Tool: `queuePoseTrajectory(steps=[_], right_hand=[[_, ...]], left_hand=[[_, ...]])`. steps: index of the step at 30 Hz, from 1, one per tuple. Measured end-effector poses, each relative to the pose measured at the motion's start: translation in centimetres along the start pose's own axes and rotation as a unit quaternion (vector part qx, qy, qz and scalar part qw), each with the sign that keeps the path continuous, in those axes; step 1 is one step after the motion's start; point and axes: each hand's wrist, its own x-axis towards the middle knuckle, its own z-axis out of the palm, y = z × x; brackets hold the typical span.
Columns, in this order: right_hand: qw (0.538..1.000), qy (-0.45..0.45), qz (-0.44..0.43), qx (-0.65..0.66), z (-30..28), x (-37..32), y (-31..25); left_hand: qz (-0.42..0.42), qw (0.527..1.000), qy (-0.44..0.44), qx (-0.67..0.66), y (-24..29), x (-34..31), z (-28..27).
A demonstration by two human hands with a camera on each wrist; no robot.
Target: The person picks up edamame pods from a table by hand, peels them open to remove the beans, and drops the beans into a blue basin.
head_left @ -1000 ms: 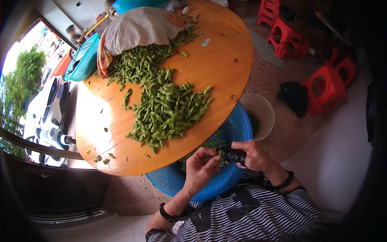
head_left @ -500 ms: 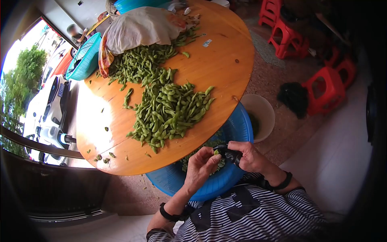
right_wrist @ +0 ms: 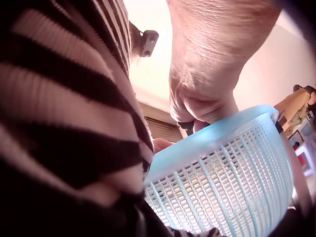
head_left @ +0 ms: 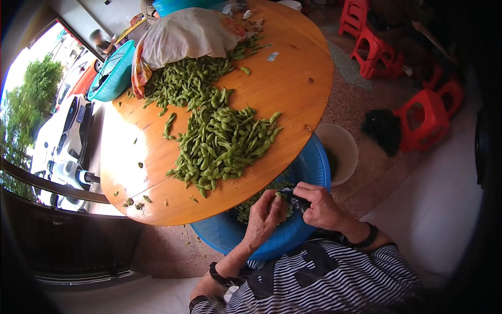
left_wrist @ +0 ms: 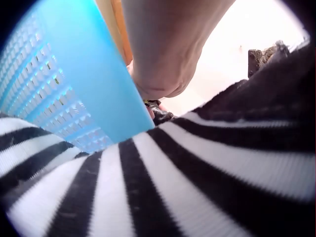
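On my feed the left hand (head_left: 265,214) has closed onto the right hand (head_left: 317,204) over the blue basket (head_left: 314,162) beneath the tabletop's near edge, its fingers pinching an edamame pod (head_left: 277,195) against the black-handled tool (head_left: 294,199) gripped by the right, so I judge the trimming is under way.

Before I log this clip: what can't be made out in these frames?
Head view: the kind of small dark tool in the right hand, hidden by that hand's grip.
Head view: whether the left hand holds anything; only its back shows.
Left wrist view: fingertips, behind the blue plastic basket wall and black-and-white striped shirt.
Right wrist view: fingertips, behind the basket rim.
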Motion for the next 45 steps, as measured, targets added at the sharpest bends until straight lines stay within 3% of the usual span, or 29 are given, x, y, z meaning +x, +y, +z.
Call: queuePoseTrajectory(steps=[5,7,11,13,17,23,26,36,38,39,40,41,42,43,44,45], right_hand=[[0.999,0.017,-0.001,0.039,-0.2,0.1,0.7],[0.972,-0.043,0.106,0.203,-1.2,0.5,0.0],[0.950,-0.076,0.182,0.241,-1.2,0.8,-0.1],[0.996,-0.027,0.011,0.088,-0.7,0.6,0.2],[0.997,-0.007,-0.027,-0.066,0.3,-0.2,-0.3],[0.994,0.011,-0.048,-0.101,1.3,-0.6,-0.4],[0.994,0.023,-0.047,-0.093,1.3,-0.6,-0.3],[0.998,0.033,-0.038,-0.034,0.2,-0.4,0.1],[0.995,0.072,-0.054,-0.034,-1.3,-0.6,-0.1],[0.993,0.109,-0.043,-0.030,-2.2,-0.7,0.1],[0.990,0.136,-0.033,-0.027,-3.5,-0.7,0.1],[0.982,0.186,-0.012,-0.038,-4.5,-0.8,0.2],[0.970,0.238,0.015,-0.035,-5.5,-1.0,0.6],[0.965,0.238,0.050,-0.100,-7.2,-1.5,1.3],[0.965,0.239,0.049,-0.099,-8.3,-1.9,2.2],[0.940,0.248,0.105,-0.212,-9.3,-2.1,3.3]], left_hand=[[0.035,0.996,0.035,0.071,-0.3,0.1,0.4],[-0.059,0.994,-0.032,-0.087,0.7,0.1,-0.4],[-0.059,0.983,-0.073,-0.161,0.8,0.2,-1.0],[-0.084,0.979,-0.057,-0.177,1.4,0.1,-0.8],[-0.120,0.951,-0.041,-0.283,0.4,0.1,-1.1],[-0.078,0.948,-0.037,-0.306,-0.6,0.4,-0.8],[-0.089,0.940,-0.002,-0.330,-0.4,0.3,-0.1],[-0.096,0.939,-0.010,-0.331,-0.3,0.7,-0.1],[-0.119,0.974,-0.088,-0.174,0.5,1.1,-1.0],[-0.105,0.991,-0.061,-0.060,0.7,1.4,-0.7],[-0.105,0.991,-0.059,-0.058,-0.6,2.1,-1.1],[0.050,0.977,-0.099,0.181,-2.9,3.2,-2.1],[0.200,0.882,-0.133,0.405,-4.4,4.0,-2.8],[0.150,0.817,-0.180,0.527,-3.9,5.1,-2.8],[0.151,0.816,-0.180,0.528,-4.2,5.8,-2.5],[0.159,0.785,-0.089,0.592,-4.7,6.6,-1.8]])
